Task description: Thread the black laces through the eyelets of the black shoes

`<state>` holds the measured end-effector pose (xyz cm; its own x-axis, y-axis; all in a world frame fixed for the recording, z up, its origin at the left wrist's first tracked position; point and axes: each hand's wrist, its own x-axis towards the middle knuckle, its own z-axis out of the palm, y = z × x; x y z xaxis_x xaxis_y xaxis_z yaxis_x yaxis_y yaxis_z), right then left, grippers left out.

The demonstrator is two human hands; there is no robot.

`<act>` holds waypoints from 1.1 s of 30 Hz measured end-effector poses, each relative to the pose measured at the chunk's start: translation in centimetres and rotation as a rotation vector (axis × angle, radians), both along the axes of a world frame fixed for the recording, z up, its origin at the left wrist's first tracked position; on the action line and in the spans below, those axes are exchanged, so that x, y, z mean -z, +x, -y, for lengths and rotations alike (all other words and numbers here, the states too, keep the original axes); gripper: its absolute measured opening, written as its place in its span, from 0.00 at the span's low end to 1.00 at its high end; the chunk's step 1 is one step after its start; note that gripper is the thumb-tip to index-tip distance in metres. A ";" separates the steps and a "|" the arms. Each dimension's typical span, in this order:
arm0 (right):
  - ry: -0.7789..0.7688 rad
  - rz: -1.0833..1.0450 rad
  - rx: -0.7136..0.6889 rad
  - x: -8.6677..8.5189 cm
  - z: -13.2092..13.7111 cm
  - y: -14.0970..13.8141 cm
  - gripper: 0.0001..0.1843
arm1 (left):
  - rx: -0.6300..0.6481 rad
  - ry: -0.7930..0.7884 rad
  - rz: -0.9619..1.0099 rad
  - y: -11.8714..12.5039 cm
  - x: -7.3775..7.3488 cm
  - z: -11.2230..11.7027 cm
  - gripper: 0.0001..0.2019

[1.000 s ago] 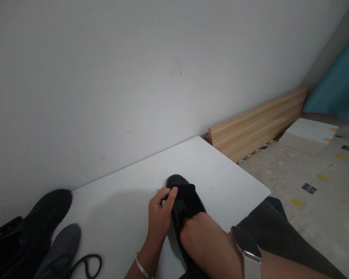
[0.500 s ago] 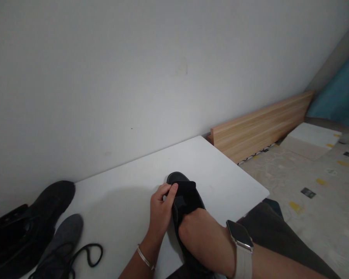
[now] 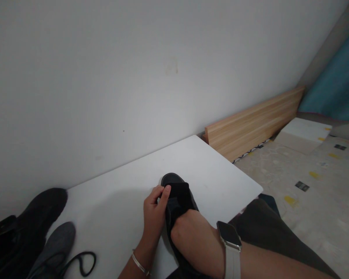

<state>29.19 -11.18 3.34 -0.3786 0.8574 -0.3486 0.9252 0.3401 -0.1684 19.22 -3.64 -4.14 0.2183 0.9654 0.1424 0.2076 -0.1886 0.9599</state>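
Observation:
A black shoe (image 3: pixel 173 184) lies on the white table (image 3: pixel 215 170), toe pointing away from me. My left hand (image 3: pixel 152 215) grips its left side, thumb and fingers pinching the black tongue or cloth at the opening. My right hand (image 3: pixel 193 236), with a watch on a white strap on the wrist, reaches down into the shoe's opening; its fingers are hidden inside. A silver bracelet sits on my left wrist.
At the table's left end lie a black shoe (image 3: pixel 31 221), a grey shoe (image 3: pixel 56 248) and a black lace loop (image 3: pixel 83 261). A white wall rises behind. To the right, a wooden board (image 3: pixel 250 124) leans at the wall beside a patterned mattress (image 3: pixel 308 186).
The hands and the shoe keep the same hold. Only the view has shifted slightly, moving everything a little to the left.

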 end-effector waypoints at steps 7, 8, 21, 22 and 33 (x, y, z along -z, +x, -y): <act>0.057 -0.054 -0.070 0.7 0.2 1.0 0.12 | 0.018 -0.001 0.002 -0.3 0.2 -0.4 0.20; 0.062 -0.071 -0.078 0.7 0.2 1.2 0.12 | 0.025 -0.001 0.006 -0.3 0.2 -0.4 0.19; 0.043 -0.481 0.064 -0.6 -0.1 4.2 0.03 | 0.056 0.009 0.041 -0.5 0.0 -0.2 0.18; 0.019 -0.523 0.085 -0.7 -0.2 4.4 0.02 | 0.055 0.016 0.040 -0.5 0.0 -0.2 0.17; -0.541 -1.164 0.297 0.0 -1.2 6.2 0.08 | 0.025 0.029 0.032 -0.5 0.1 -0.2 0.17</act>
